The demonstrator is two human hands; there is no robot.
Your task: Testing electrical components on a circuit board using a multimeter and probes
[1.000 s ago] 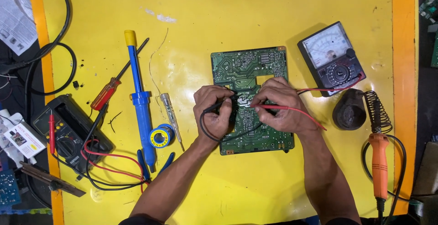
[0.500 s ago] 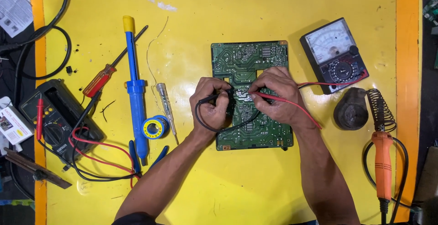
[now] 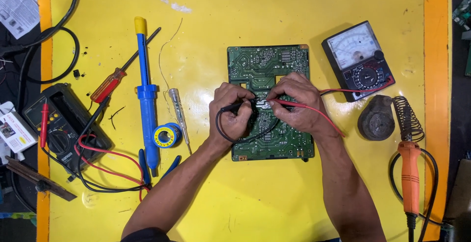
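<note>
A green circuit board (image 3: 267,65) lies flat on the yellow mat (image 3: 255,193). My left hand (image 3: 230,112) is closed around a black test probe (image 3: 234,107) whose tip rests on the board's middle. My right hand (image 3: 297,99) grips a red test probe (image 3: 289,104), its tip meeting the board right beside the black one. The red lead runs right to an analog multimeter (image 3: 357,59) with a white dial face. My hands cover the board's centre.
Left of the board lie a blue desoldering pump (image 3: 145,94), a solder spool (image 3: 167,135), a tester screwdriver (image 3: 178,114), a red-handled screwdriver (image 3: 113,82) and a black digital multimeter (image 3: 61,121). An orange soldering iron (image 3: 409,175) sits in a coil stand (image 3: 382,117) at right.
The view has shifted slightly, so everything sits a bit differently in frame. Both hands stay on the board with the probes, tips close together.
</note>
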